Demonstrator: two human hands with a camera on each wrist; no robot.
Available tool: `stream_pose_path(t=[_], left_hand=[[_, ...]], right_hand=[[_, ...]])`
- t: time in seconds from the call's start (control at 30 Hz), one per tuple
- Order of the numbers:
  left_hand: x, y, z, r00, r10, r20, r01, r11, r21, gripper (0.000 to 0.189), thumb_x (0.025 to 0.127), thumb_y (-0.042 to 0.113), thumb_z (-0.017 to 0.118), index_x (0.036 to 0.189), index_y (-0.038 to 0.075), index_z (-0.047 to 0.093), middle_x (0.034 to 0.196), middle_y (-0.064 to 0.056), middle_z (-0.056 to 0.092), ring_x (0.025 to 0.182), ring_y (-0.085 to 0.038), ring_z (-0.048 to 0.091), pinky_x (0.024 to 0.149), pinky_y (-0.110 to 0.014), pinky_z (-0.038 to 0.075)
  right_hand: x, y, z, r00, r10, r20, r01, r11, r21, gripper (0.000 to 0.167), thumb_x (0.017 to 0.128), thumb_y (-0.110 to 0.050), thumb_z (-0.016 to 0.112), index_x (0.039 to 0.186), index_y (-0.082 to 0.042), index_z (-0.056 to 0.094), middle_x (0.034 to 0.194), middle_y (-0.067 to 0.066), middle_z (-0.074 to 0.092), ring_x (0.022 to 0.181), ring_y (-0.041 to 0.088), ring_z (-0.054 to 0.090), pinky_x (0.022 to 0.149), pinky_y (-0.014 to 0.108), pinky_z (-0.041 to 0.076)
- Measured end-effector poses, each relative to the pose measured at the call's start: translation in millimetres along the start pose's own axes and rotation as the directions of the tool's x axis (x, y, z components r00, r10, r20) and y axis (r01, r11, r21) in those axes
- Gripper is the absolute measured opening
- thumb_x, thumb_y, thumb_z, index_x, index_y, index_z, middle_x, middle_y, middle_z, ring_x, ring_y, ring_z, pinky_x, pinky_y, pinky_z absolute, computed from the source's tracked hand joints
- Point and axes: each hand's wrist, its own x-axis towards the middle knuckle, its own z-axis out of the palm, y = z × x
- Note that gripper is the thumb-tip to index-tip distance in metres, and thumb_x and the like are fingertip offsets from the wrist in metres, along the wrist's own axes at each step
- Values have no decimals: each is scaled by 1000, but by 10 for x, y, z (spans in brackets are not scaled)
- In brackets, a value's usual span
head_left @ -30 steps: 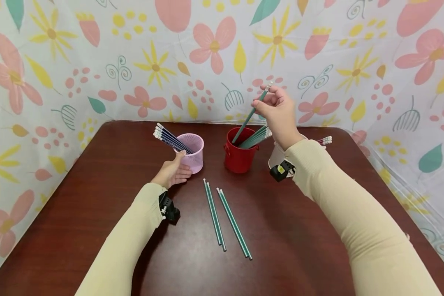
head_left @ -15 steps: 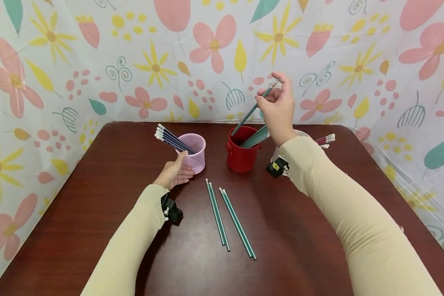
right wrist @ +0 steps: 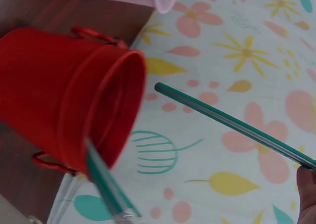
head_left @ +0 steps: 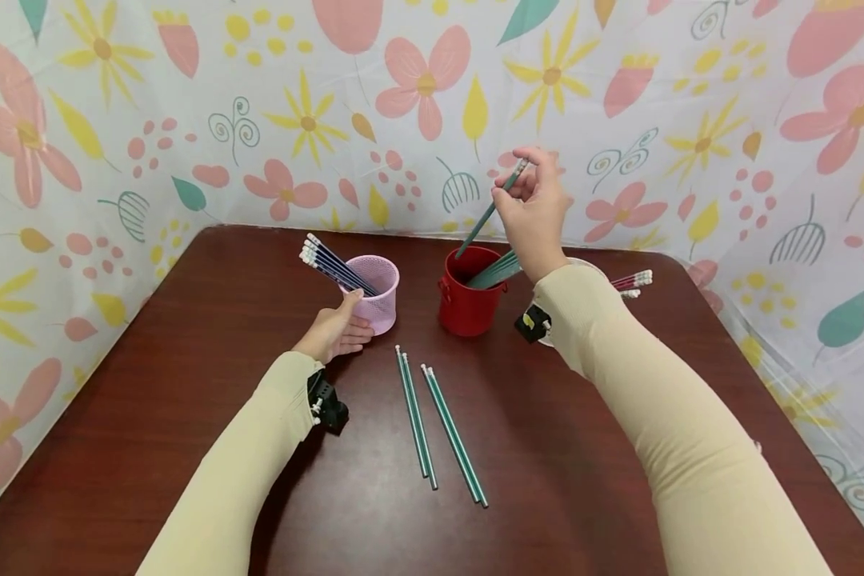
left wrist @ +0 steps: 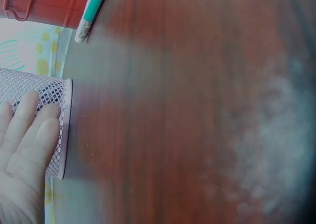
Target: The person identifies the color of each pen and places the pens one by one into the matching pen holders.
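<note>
My right hand (head_left: 536,212) pinches a green pencil (right wrist: 237,125) near its eraser end. The pencil slants down to the left, its lower end just off the mouth of the red bucket (head_left: 468,310) in the right wrist view. More green pencils (head_left: 495,270) lean to the right inside that bucket. My left hand (head_left: 334,330) rests on the near side of a pink mesh pencil cup (head_left: 383,312), thumb at the rim and fingers lying straight along the mesh. Dark blue pencils (head_left: 334,266) with white erasers lean left in the cup.
Two pairs of green pencils, a left pair (head_left: 415,416) and a right pair (head_left: 455,436), lie on the dark wooden table (head_left: 547,496). A white container stands behind my right wrist, with red pencils (head_left: 632,280) poking out. A flowered cloth (head_left: 432,104) hangs behind the table.
The pinched green pencil has risen, its lower end going from inside the red bucket up to about its back rim. My left hand stays on the pink cup.
</note>
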Motion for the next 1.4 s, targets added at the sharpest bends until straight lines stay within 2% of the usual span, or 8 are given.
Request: stream_pose_path(t=[0.13, 0.3, 0.47, 0.6, 0.9, 1.17, 1.3, 1.4], left_hand=[[-4, 9, -8, 1000, 7, 12, -7, 1000, 1, 76, 96, 54, 41, 126, -16, 48, 124, -31, 56, 111, -35, 59, 94, -41, 48], [-23, 19, -30, 999, 20, 29, -20, 1000, -17, 79, 92, 59, 48, 119, -16, 53, 114, -28, 63, 100, -31, 64, 88, -39, 52], [-12, 2, 0, 1000, 1, 7, -1, 1000, 1, 75, 96, 53, 41, 126, -16, 48, 124, -30, 56, 112, -36, 58, 95, -41, 47], [-6, -10, 14, 1000, 0, -2, 0, 1000, 2, 76, 97, 52, 39, 128, -16, 46, 128, -32, 53, 117, -38, 55, 97, -42, 46], [-12, -13, 0, 1000, 15, 2, -15, 1000, 2, 77, 97, 53, 40, 127, -17, 46, 126, -33, 53, 115, -39, 56, 95, -43, 48], [-37, 3, 12, 1000, 8, -1, -8, 1000, 2, 77, 97, 52, 38, 128, -17, 45, 127, -33, 52, 116, -39, 55, 95, -43, 47], [-30, 1, 12, 1000, 4, -8, -4, 1000, 13, 77, 97, 53, 38, 128, -17, 46, 128, -32, 52, 116, -39, 55, 96, -43, 47], [-34, 4, 12, 1000, -2, -9, 2, 1000, 22, 78, 97, 54, 37, 129, -16, 46, 128, -33, 52, 116, -39, 55, 96, -43, 47]], right_hand=[[-84, 108, 31, 1000, 29, 6, -29, 999, -23, 40, 86, 7, 61, 124, 2, 49, 85, 10, 61, 72, 5, 53, 65, 18, 42], [-217, 283, 84, 995, 93, 20, -92, 993, -70, 42, 87, 6, 61, 127, 1, 48, 91, 18, 65, 78, 14, 58, 65, 17, 42], [-393, 467, 149, 979, 191, 76, -186, 980, -73, 45, 88, 6, 59, 130, 1, 45, 95, 19, 64, 85, 25, 62, 69, 18, 46], [-508, 575, 183, 966, 235, 103, -228, 971, -76, 46, 88, 5, 60, 131, 0, 43, 96, 18, 63, 88, 27, 61, 71, 22, 47], [-637, 735, 213, 965, 241, 108, -231, 968, -99, 45, 87, 6, 61, 128, 3, 45, 95, 20, 63, 88, 29, 63, 74, 31, 50], [-656, 722, 139, 952, 279, 124, -266, 957, -114, 45, 87, 4, 63, 128, 1, 46, 98, 20, 63, 93, 30, 63, 81, 40, 52], [-655, 669, 41, 943, 288, 169, -258, 949, -182, 46, 86, 2, 65, 128, 1, 47, 99, 19, 64, 94, 31, 64, 81, 42, 53], [-649, 657, -53, 939, 277, 203, -222, 940, -257, 43, 84, 1, 66, 125, 3, 51, 96, 19, 65, 88, 30, 64, 76, 38, 53]])
